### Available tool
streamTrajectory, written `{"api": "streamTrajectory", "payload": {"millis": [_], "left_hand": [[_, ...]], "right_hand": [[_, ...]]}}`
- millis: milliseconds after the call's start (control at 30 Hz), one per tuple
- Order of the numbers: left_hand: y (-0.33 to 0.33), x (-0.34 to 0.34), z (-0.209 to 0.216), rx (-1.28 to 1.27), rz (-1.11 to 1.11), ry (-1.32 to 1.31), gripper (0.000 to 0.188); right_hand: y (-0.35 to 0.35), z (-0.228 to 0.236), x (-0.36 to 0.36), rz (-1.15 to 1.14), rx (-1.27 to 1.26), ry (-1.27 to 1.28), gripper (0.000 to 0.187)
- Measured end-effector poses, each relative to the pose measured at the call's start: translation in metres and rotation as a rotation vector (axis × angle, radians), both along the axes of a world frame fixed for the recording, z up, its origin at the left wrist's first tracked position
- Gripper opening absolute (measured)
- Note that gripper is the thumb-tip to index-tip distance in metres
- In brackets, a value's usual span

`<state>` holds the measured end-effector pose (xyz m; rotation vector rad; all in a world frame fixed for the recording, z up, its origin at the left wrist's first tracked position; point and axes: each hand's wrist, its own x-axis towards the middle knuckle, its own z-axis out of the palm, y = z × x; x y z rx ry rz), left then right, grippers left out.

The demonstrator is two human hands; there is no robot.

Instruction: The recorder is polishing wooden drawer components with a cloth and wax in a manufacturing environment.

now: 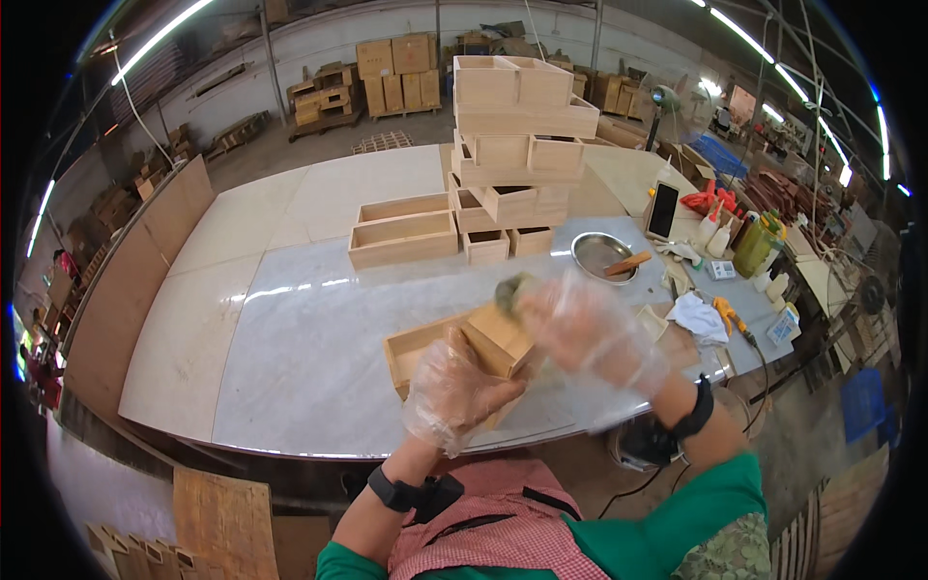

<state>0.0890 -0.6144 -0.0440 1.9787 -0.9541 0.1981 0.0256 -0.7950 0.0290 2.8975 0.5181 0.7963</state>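
Note:
My left hand, in a clear plastic glove, grips a small wooden box by its near side, thumb stretched along it. The box is tilted over a larger open wooden tray on the table. My right hand, also gloved and smeared by motion, is just right of the box. Its fingers are closed on a dark greenish pad at the box's far edge; whether it is a sponge or a cloth I cannot tell. Beyond them stands a round metal bowl with a wooden-handled brush in it.
A tall stack of wooden boxes stands at the back, beside a two-compartment wooden tray. Along the right lie a phone, a white cloth, a yellow corded tool and several bottles. A wooden board borders the table's left.

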Motion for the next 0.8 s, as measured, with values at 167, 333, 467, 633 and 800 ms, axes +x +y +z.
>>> {"api": "streamTrajectory", "payload": {"millis": [167,333,467,633,800], "left_hand": [[-0.019,0.015,-0.03,-0.415,-0.167,0.235,0.067],[-0.005,-0.006,0.004,-0.077,-0.045,0.076,0.066],[-0.002,-0.015,0.009,-0.039,0.024,0.122,0.067],[0.022,-0.013,-0.033,-0.672,-0.05,0.49,0.06],[0.076,-0.024,-0.066,-0.731,0.168,0.831,0.055]], "right_hand": [[0.049,-0.005,-0.043,-0.005,0.294,0.032,0.007],[0.006,-0.038,-0.028,0.098,0.461,-0.249,0.017],[-0.048,-0.05,-0.03,-0.357,0.342,-0.12,0.019],[-0.039,-0.09,-0.071,-0.427,0.903,0.08,0.025],[-0.004,-0.117,-0.091,-0.564,1.174,0.269,0.022]]}}
